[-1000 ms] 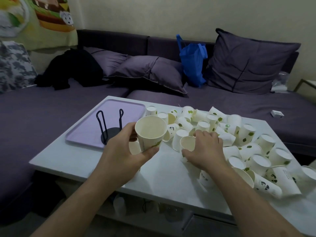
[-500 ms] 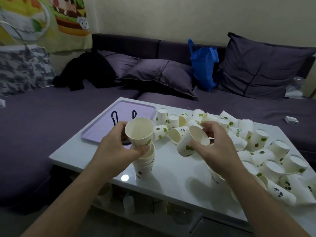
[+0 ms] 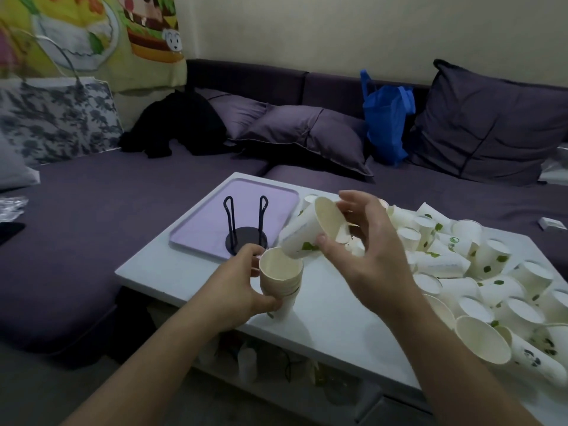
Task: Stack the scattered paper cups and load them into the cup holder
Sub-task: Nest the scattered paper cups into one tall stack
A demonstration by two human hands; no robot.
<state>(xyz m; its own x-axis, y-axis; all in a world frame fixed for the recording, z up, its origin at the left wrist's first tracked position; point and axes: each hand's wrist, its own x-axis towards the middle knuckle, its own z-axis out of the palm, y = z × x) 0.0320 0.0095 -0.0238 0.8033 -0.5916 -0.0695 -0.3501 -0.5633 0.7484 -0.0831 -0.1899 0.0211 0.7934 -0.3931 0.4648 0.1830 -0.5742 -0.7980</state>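
— Paper cups lie heaped on the right side of the white table, don't they?
— Yes. The left hand curls round a nested stack standing on the table, while the right hand grips a single cup, tilted, its base touching the stack's mouth.
— And the holder?
— The black cup holder stands on the lilac tray, just behind the stack.

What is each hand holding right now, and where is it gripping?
The left hand grips the cup stack around its side. The right hand holds a tilted single cup near its rim.
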